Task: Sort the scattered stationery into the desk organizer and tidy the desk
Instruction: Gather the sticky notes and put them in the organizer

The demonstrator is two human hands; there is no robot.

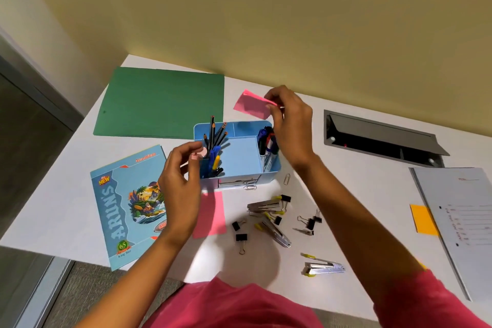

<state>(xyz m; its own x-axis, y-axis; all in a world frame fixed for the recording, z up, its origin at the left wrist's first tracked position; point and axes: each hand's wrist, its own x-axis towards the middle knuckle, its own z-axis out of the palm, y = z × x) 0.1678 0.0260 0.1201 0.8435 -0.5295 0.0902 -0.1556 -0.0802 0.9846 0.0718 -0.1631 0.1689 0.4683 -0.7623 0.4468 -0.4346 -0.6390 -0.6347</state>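
The white table carried a green folder toward its far left corner and a blue notebook by the near left edge. Between them, mid-table, stood the blue desk organizer, with pencils in its left compartment, markers in its right one, and the wide middle compartment apparently bare.

The right hand hovered over the organizer's far right corner, thumb and fingertips pinching one end of a pink note. The note hung clear of the table, stretched leftward from the hand, its long axis roughly along the far edge and just beyond the organizer's back wall. The open compartment therefore lay nearer the person and slightly left of that hand, so the likely move was a short pull back and down.

The left hand was curled against the organizer's left wall; whether it held anything could not be told. Loose binder clips waited near the front edge.
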